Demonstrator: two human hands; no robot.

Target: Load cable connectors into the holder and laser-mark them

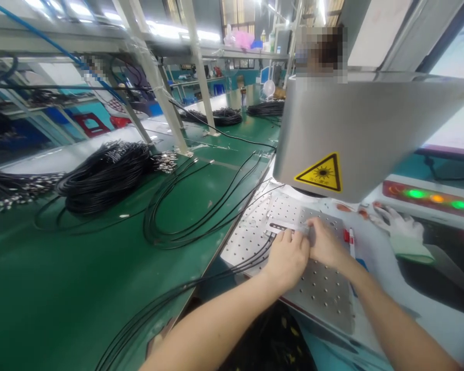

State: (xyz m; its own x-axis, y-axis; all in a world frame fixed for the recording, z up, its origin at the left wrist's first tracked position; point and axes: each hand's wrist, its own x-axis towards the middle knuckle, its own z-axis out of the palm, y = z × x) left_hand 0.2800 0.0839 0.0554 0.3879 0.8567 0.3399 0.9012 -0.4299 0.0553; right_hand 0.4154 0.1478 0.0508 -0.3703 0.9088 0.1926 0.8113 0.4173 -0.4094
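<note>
A long green workbench [62,288] is running toward the far wall. White metal frame posts [195,56] are rising from it and carrying an overhead shelf [239,50]. Ceiling light strips [166,30] are shining brightly. Blue partitions [83,111] are standing at left.

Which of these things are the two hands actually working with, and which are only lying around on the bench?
In use:
left hand and right hand, together on the perforated metal plate
black cables running to the plate
grey machine head with the laser warning label

Lying about:
coiled cable bundle
red pen
white work glove
</note>
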